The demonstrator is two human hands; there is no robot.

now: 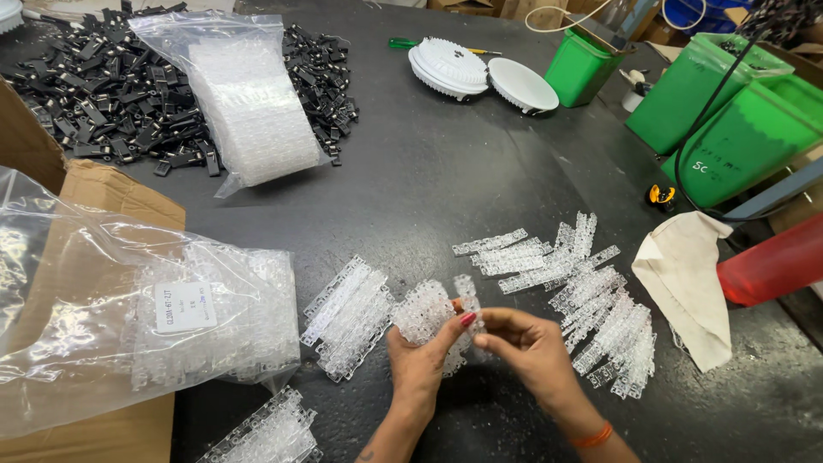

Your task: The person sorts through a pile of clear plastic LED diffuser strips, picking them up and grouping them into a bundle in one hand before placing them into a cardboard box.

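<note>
Both hands, left hand (420, 360) and right hand (523, 343), pinch one clear plastic ridged strip cluster (429, 313) above the dark surface (446, 180) | separated clear strips (583, 291) piled to the right | uncut clear sheets (347, 317) wait to the left, with more in clear plastic bags (129, 317).

Two hands, the left hand (420, 364) and right hand (531, 347), work at 6 o'clock, with two white round housings (480, 73) at 12, three green bins (729, 103) at 2, and two clear bags (249, 99) at 10.
</note>
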